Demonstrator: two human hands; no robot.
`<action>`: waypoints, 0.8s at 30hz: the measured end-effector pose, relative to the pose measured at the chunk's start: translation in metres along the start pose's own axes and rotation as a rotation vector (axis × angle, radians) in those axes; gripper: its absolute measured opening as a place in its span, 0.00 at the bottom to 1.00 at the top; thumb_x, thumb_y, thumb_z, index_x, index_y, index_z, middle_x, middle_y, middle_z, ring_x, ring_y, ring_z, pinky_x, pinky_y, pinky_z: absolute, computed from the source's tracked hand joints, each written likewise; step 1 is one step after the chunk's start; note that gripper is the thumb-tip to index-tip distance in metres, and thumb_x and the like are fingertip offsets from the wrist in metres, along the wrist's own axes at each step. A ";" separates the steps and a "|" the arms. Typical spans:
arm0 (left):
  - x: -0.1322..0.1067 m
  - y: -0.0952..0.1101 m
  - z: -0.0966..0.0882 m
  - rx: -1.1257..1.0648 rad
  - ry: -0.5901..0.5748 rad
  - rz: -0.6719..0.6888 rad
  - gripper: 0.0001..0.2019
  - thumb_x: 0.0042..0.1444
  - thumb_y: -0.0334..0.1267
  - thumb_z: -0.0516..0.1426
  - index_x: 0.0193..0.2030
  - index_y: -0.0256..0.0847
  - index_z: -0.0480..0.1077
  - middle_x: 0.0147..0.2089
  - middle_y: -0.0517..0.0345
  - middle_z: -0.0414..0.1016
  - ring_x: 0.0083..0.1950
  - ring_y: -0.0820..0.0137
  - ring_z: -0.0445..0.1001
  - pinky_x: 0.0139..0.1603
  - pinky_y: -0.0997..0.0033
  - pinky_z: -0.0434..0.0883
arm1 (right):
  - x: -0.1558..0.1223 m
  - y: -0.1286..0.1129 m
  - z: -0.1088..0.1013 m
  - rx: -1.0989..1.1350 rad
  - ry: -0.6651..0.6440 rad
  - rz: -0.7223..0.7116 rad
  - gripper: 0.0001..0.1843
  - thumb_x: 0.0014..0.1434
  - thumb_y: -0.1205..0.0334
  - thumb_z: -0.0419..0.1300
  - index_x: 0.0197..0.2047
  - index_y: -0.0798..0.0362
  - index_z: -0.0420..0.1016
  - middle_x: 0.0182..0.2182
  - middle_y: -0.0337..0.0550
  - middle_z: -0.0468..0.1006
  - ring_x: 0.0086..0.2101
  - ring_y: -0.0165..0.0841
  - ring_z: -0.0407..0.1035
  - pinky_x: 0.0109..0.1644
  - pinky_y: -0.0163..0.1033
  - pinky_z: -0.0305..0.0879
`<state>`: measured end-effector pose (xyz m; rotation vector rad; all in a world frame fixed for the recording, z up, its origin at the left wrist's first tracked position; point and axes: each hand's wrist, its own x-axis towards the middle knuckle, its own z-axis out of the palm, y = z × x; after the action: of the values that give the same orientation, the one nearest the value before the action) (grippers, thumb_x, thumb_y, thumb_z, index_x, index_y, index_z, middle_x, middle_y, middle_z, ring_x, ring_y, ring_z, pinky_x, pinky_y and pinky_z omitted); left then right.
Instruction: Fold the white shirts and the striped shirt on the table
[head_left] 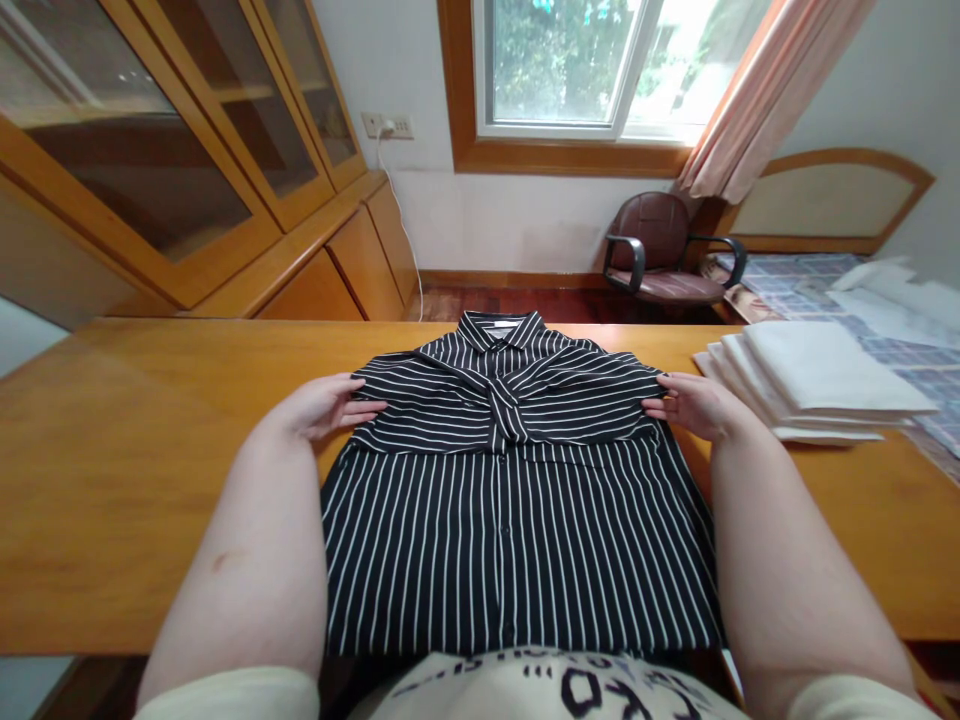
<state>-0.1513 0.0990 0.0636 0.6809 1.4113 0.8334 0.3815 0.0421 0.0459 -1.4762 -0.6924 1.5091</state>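
A black shirt with white stripes (450, 530) lies front up on the wooden table, its collar (501, 332) toward the far edge and its hem toward me. Both sleeves are folded inward across the chest, and the cuffs overlap in the middle. At the shirt's left side, my left hand (330, 405) pinches the folded sleeve edge between thumb and fingers. My right hand (694, 402) grips the matching edge on the right side in the same way. Buttons run down the shirt's middle.
A stack of white folded sheets or bags (817, 380) sits on the table (150, 480) at the right. Beyond the table are a brown armchair (660, 245), a bed with a plaid cover (795, 275) and a glass-door cabinet (300, 200). A white cord (405, 230) hangs from the wall socket.
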 end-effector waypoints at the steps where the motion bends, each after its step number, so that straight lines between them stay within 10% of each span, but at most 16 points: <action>1: -0.001 0.000 0.000 -0.007 -0.022 -0.016 0.07 0.52 0.27 0.57 0.39 0.37 0.70 0.42 0.47 0.78 0.38 0.59 0.80 0.33 0.65 0.79 | 0.000 0.000 0.000 -0.007 -0.020 0.008 0.05 0.52 0.66 0.63 0.32 0.50 0.71 0.32 0.41 0.80 0.32 0.35 0.77 0.38 0.40 0.76; 18: 0.021 -0.010 0.008 0.066 0.070 0.057 0.12 0.42 0.28 0.67 0.36 0.31 0.75 0.37 0.43 0.80 0.36 0.63 0.80 0.32 0.73 0.79 | 0.004 -0.005 0.000 -0.041 -0.016 0.013 0.05 0.52 0.66 0.61 0.34 0.50 0.72 0.36 0.44 0.81 0.32 0.38 0.77 0.43 0.50 0.75; 24: 0.030 0.007 0.015 0.046 0.073 0.349 0.13 0.45 0.33 0.65 0.39 0.33 0.75 0.42 0.45 0.80 0.47 0.58 0.78 0.48 0.64 0.76 | 0.017 -0.017 -0.002 -0.132 -0.011 -0.178 0.05 0.52 0.63 0.59 0.35 0.49 0.72 0.38 0.44 0.80 0.36 0.38 0.76 0.48 0.49 0.72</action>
<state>-0.1380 0.1288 0.0529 0.9574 1.4003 1.1095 0.3890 0.0645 0.0522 -1.4633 -0.9198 1.3582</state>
